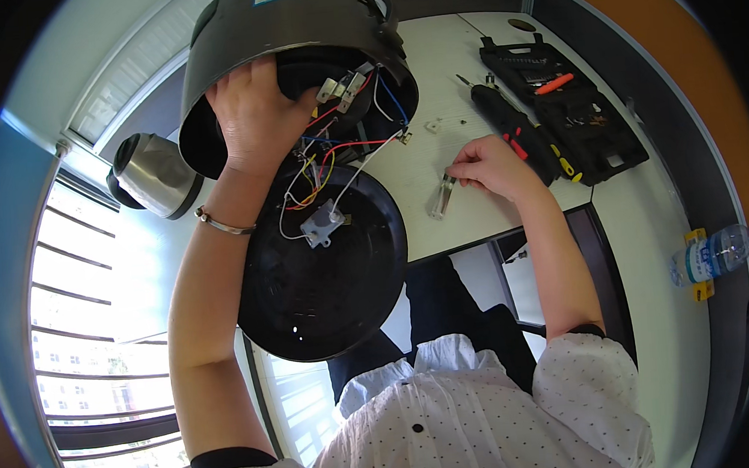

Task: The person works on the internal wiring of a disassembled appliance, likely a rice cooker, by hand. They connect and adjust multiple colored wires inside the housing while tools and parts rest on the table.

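Note:
My left hand (249,121) reaches into the open end of a dark appliance housing (280,17) lying on its side, fingers against the inside, tips partly hidden. Beside the hand are metal brackets (342,90) and coloured wires (360,143). These run down to a small translucent module (322,224) on a round black base plate (310,298) at the table's front edge. My right hand (486,167) pinches the top of a small shiny metal piece (440,200) over the white tabletop.
An open black tool case (600,134) with an orange-handled tool and several hand tools (505,119) lie right. Small parts (433,127) sit near the housing. A steel kettle (152,175) stands left by the window. A plastic bottle (710,256) is at far right.

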A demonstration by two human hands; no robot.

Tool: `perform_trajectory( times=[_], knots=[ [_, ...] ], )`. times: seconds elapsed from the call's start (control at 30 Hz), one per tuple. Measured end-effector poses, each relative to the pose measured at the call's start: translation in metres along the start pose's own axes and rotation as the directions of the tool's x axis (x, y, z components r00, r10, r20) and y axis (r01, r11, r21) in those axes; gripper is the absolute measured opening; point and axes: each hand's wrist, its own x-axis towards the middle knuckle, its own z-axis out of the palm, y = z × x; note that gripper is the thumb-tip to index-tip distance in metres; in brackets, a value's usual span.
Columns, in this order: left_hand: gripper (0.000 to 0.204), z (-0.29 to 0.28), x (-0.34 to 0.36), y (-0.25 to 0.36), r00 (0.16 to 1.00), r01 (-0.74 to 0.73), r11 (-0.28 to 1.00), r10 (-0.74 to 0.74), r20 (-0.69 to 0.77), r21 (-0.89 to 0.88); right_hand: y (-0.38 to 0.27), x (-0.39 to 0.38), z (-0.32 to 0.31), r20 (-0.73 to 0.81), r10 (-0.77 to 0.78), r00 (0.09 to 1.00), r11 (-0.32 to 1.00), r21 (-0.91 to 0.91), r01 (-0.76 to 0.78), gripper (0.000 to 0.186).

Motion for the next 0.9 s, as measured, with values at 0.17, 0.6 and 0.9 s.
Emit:
perform_trajectory(
  times=[0.17,0.6,0.9],
  knots=[
    [0.069,0.002,0.001,0.001,1.0,-0.015,1.0,0.015,-0.025,0.001,0.006,0.004,0.01,-0.205,-0.234,0.95,0.949,-0.259,0.178,0.029],
    [0.063,-0.001,0.002,0.003,1.0,0.026,1.0,-0.026,0.01,0.001,0.007,-0.072,0.09,-0.367,-0.584,0.724,0.667,-0.725,0.171,0.027],
    [0.059,-0.003,0.002,0.004,0.999,0.003,1.0,-0.004,-0.032,-0.022,0.011,-0.064,0.081,-0.277,-0.614,0.739,0.617,-0.752,0.231,0.012]
  ],
)
